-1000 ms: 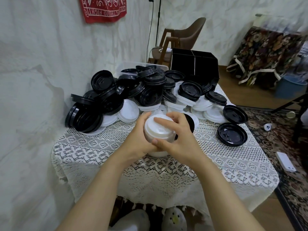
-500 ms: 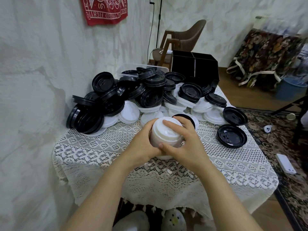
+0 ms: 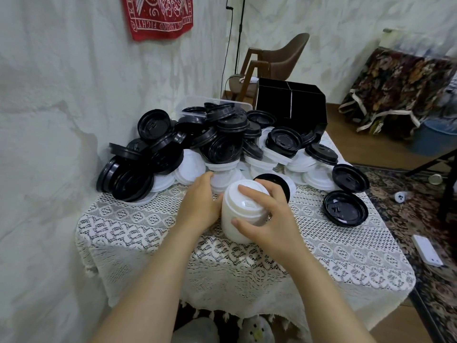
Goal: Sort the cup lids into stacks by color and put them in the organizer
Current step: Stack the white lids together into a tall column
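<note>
Both grips closed on the white lid stack [image 3: 237, 216]: right hand [image 3: 270, 220] with fingers curled over the top and thumb on the near side, left hand [image 3: 197, 205] wrapped round the left side. Stack upright at the centre of the table [image 3: 148, 233]. Mixed lid pile [image 3: 197, 147] just beyond. Black organizer [image 3: 291, 105] at the far edge. Two loose black lids [image 3: 345, 209] to the right.
</note>
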